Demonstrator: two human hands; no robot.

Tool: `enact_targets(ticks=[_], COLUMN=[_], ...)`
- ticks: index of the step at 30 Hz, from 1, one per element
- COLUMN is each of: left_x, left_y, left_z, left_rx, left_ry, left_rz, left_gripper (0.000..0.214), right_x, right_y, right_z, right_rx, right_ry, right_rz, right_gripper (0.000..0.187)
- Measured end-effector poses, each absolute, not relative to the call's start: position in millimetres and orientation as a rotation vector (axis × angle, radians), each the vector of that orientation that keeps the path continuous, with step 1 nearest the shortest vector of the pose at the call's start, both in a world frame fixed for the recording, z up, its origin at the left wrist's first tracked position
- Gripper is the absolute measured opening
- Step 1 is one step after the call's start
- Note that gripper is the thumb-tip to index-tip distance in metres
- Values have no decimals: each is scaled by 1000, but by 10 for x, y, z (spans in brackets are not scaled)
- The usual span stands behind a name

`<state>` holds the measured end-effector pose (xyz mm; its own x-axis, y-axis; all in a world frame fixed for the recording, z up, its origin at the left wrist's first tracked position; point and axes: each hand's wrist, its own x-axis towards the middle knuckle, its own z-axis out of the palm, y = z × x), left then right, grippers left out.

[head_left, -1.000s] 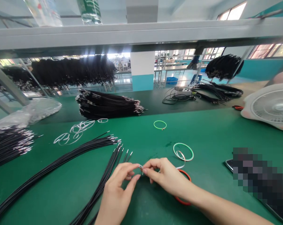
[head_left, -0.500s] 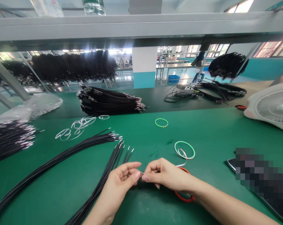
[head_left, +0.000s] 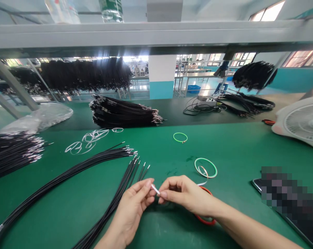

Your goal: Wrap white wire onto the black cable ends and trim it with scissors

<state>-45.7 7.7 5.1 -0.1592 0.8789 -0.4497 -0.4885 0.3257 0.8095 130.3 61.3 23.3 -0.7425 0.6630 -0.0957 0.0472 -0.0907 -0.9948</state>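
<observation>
In the head view, a short, narrow white strip is stretched between my two hands above the green table. My left hand pinches one end between thumb and forefinger. My right hand is closed on the other end, its fingers curled. A thin pale band runs from a green ring toward my right hand; whether it joins the strip is hidden. Under my right forearm lies a red ring, partly covered. Beside my left hand are thin black cables with metal tips.
Another cable bundle curves across the left. Loose white loops and a small green ring lie farther back. A thick black cable pile is behind them. A phone, partly pixelated, and a white fan are at right.
The hands have drawn slightly apart, and more of the white strip shows between them. My left fingers have turned upward. The whole view has shifted a little.
</observation>
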Motion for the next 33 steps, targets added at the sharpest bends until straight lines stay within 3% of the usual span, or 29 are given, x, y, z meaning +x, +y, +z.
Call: enact_targets(ticks=[5, 9, 13, 16, 20, 24, 33], left_x=[-245, -164, -372, -548, -650, -683, -230], left_y=[7, -50, -51, -61, -96, -108, -199], left_z=[-13, -37, 23, 57, 31, -12, -179], left_rx=[474, 675, 1404, 1718, 1750, 1667, 1912], left_ry=[1120, 1107, 1749, 2459, 2528, 2433, 1863], left_rz=[1146, 1014, 868, 472, 158, 331, 1137], left_gripper=[25, 29, 11, 16, 19, 19, 25], right_x=[1342, 1402, 1501, 1552, 1568, 1547, 1495], right_y=[453, 311, 305, 336, 354, 311, 190], right_z=[261, 158, 79, 57, 3, -14, 90], right_rx=[-816, -854, -981, -1025, -1022, -1056, -1103], right_ry=[-1806, -1621, -1400, -1297, -1242, -1189, -1237], right_rz=[1502, 1606, 1638, 1619, 1671, 1694, 1719], right_gripper=[18, 24, 35, 35, 35, 34, 33])
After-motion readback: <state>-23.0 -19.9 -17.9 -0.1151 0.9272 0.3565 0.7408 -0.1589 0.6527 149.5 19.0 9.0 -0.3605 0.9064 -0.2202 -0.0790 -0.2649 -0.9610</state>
